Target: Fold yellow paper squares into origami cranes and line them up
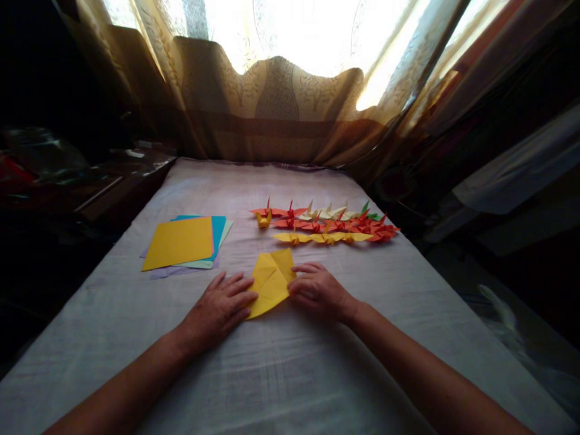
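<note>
- A stack of paper sheets (183, 244) lies at the left of the cloth-covered table (408, 314), a yellow sheet on top, with blue, pale green and lilac edges showing beneath.
- The left hand (220, 311) rests flat on the cloth, fingers spread and open, its fingertips pressing the left edge of the folded yellow paper (270, 282).
- That yellow paper lies on the table between the two hands, partly folded with creases showing, its near corner pointing towards the person.
- The right hand (317, 291) lies palm down, fingers slightly curled, their tips on the paper's right edge; it grips nothing.
- Beyond the hands, rows of folded paper cranes (326, 225) in orange, red, cream, yellow and green sit near the curtain (276, 109).
</note>
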The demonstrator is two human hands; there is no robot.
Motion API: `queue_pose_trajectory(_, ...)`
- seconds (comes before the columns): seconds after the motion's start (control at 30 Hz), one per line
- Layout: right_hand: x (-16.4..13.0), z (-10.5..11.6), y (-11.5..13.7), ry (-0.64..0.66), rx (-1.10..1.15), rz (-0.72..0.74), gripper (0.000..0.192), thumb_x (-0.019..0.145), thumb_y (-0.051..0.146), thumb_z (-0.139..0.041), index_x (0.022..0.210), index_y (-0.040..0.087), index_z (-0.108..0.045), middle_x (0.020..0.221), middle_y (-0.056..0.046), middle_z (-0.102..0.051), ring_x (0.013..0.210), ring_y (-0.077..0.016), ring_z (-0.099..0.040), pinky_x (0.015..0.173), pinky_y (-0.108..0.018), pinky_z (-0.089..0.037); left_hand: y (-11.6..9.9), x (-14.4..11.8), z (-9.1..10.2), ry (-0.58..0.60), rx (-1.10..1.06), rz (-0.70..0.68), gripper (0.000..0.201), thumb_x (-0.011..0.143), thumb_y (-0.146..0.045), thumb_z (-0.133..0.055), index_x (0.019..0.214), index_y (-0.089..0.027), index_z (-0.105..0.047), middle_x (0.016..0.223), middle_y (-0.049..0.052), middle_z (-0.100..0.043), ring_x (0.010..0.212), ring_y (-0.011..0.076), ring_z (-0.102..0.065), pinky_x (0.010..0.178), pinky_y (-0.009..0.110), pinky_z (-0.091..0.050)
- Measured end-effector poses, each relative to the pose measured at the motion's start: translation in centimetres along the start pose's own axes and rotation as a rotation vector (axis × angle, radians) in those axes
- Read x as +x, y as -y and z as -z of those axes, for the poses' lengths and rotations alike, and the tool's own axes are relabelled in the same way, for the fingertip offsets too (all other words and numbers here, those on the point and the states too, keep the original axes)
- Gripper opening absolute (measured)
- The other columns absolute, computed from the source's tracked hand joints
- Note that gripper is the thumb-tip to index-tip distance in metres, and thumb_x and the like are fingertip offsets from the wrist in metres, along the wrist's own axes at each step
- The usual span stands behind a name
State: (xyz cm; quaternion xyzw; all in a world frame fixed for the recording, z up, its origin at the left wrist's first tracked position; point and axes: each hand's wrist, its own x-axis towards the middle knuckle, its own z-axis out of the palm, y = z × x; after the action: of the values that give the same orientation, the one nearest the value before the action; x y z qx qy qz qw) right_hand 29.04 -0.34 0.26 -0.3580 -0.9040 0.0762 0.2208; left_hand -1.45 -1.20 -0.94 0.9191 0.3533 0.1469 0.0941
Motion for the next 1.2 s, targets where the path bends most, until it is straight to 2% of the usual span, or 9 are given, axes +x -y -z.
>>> queue_pose_trajectory(0.17, 1.7, -0.5, -0.1, -0.013, 0.066, -0.195, 0.011, 0.086, 0.025, -0.067, 0.076, 0.022, -0.068, 0.084, -0.004, -0.073, 0.085, -0.0181, -0.068, 0.086, -0.032, -0.045, -1.0, 0.3, 1.0, -0.088, -0.074, -0.058, 0.026, 0.101, -0.033, -0.046, 0.095, -0.022, -0.069, 0.104, 0.005, -0.072, 0.100, 0.0207, -0.064, 0.100, 0.042, -0.043)
queue_pose_trajectory(0.33, 2.7, -1.5, 0.3, -0.035, 0.063, -0.329, 0.021, 0.084, 0.024, -0.067, 0.065, 0.020, -0.060, 0.067, 0.000, -0.065, 0.069, -0.0152, -0.061, 0.076, -0.029, -0.041, -1.4, 0.3, 1.4, -0.097, -0.131, -0.056, 0.024, 0.101, -0.031, -0.047, 0.092, -0.022, -0.068, 0.099, 0.004, -0.073, 0.095, 0.0191, -0.065, 0.096, 0.039, -0.044)
queue_pose_trajectory(0.47, 2.8, -2.3, 0.6, -0.061, 0.044, -0.358, 0.023, 0.085, 0.026, -0.065, 0.064, 0.020, -0.059, 0.064, 0.001, -0.063, 0.069, -0.0151, -0.059, 0.077, -0.030, -0.038, -1.5, 0.1, 1.5, -0.105, -0.169, -0.016, 0.026, 0.102, -0.030, -0.045, 0.095, -0.021, -0.069, 0.100, 0.004, -0.074, 0.097, 0.0185, -0.065, 0.098, 0.038, -0.046)
queue_pose_trajectory(0.6, 2.9, -2.6, 0.8, -0.078, -0.002, -0.381, 0.023, 0.085, 0.025, -0.065, 0.064, 0.020, -0.058, 0.064, 0.002, -0.061, 0.071, -0.0158, -0.059, 0.079, -0.030, -0.036, -1.6, -0.1, 1.4, -0.098, -0.114, 0.040, 0.026, 0.100, -0.035, -0.045, 0.105, -0.021, -0.067, 0.101, 0.006, -0.073, 0.098, 0.0209, -0.065, 0.101, 0.042, -0.046)
queue_pose_trajectory(0.77, 2.8, -2.9, 1.0, -0.127, -0.001, -0.404, 0.018, 0.085, 0.025, -0.065, 0.068, 0.020, -0.060, 0.069, 0.000, -0.064, 0.073, -0.0170, -0.059, 0.077, -0.030, -0.037, -1.6, -0.3, 0.9, -0.094, -0.014, -0.001, 0.030, 0.100, -0.030, -0.045, 0.122, -0.027, -0.065, 0.104, 0.005, -0.072, 0.097, 0.0202, -0.065, 0.105, 0.048, -0.043)
queue_pose_trajectory(1.07, 2.6, -3.8, 1.1, -0.233, -0.017, -0.416, 0.011, 0.086, 0.031, -0.064, 0.083, 0.021, -0.065, 0.081, -0.005, -0.069, 0.083, -0.0219, -0.061, 0.082, -0.036, -0.040, -1.8, -0.1, 0.5, -0.106, 0.084, -0.055, 0.029, 0.102, -0.031, -0.042, 0.116, -0.029, -0.068, 0.100, 0.003, -0.071, 0.092, 0.0188, -0.064, 0.104, 0.048, -0.043)
queue_pose_trajectory(1.2, 2.6, -3.9, 1.2, -0.250, -0.027, -0.435, 0.011, 0.086, 0.030, -0.065, 0.091, 0.021, -0.068, 0.079, -0.004, -0.069, 0.083, -0.0225, -0.062, 0.083, -0.037, -0.040, -1.9, -0.3, -0.2, -0.113, 0.077, -0.043, 0.031, 0.103, -0.028, -0.039, 0.115, -0.027, -0.068, 0.108, 0.004, -0.071, 0.104, 0.0199, -0.063, 0.111, 0.049, -0.037)
